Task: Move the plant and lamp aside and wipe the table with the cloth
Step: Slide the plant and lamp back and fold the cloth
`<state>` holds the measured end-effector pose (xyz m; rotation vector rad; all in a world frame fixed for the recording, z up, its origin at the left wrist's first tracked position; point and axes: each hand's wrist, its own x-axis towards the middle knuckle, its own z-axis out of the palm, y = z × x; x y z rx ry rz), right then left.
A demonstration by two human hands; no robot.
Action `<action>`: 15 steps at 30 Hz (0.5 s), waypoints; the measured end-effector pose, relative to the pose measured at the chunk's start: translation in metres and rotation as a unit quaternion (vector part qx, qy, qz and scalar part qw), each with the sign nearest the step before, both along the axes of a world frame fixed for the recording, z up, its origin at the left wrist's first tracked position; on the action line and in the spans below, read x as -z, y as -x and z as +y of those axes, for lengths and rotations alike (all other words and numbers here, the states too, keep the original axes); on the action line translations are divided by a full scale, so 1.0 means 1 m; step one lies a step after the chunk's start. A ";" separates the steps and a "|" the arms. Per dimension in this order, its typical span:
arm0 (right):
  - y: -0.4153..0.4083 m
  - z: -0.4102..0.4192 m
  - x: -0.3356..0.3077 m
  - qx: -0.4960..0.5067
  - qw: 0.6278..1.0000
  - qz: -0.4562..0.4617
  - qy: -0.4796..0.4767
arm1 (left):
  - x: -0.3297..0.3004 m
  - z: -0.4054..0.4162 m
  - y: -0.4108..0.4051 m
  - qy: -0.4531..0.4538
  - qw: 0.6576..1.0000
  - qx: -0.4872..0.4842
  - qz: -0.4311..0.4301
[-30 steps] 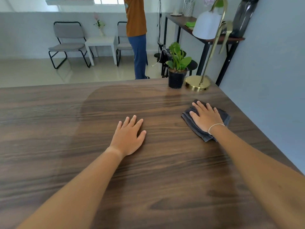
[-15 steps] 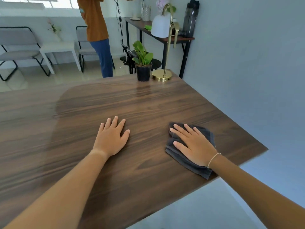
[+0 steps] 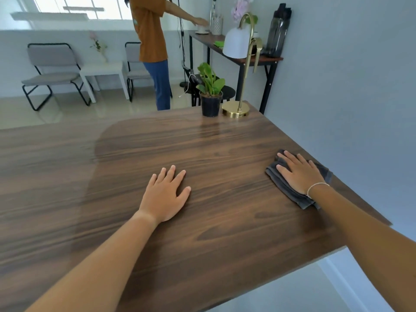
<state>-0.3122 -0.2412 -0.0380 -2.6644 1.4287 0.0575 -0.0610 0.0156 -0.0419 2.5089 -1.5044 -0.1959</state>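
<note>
Wood grain runs across the whole tabletop (image 3: 225, 154), and toward its left side a paler band meets a darker patch; whether that marks a wiped area or just glare, you cannot tell. Your left hand (image 3: 167, 194) lies flat near the middle, fingers spread, holding nothing, seemingly bracing you. Further right, at the far edge, the plant (image 3: 210, 95) stands upright in its black pot, with the lamp (image 3: 242, 70) just beside it, its brass base close to the far right corner. Both look already moved aside, so that part of the job appears done. Your right hand (image 3: 299, 173) presses open-palmed on the folded grey cloth (image 3: 290, 190), which lies at the right edge, fingers splayed over it, not gripping. Wiping seems under way here, and the middle, the left side and the near edge probably remain for you to cover.
</note>
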 end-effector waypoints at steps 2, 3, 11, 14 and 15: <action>-0.002 -0.007 0.001 -0.010 1.000 0.005 0.004 | 0.001 -0.004 -0.002 0.002 1.000 -0.009 0.000; -0.002 -0.008 0.001 -0.016 1.000 0.005 0.004 | 0.001 -0.007 -0.003 0.001 1.000 -0.013 0.000; -0.035 -0.037 -0.017 -0.040 0.977 -0.201 -0.057 | 0.000 -0.039 -0.009 0.002 0.998 -0.065 0.002; -0.065 -0.062 -0.023 -0.058 0.965 -0.238 -0.096 | -0.004 -0.056 -0.011 0.005 0.996 -0.093 0.017; -0.075 -0.071 -0.025 -0.057 0.959 -0.255 -0.114 | -0.006 -0.063 -0.012 0.013 0.995 -0.100 0.022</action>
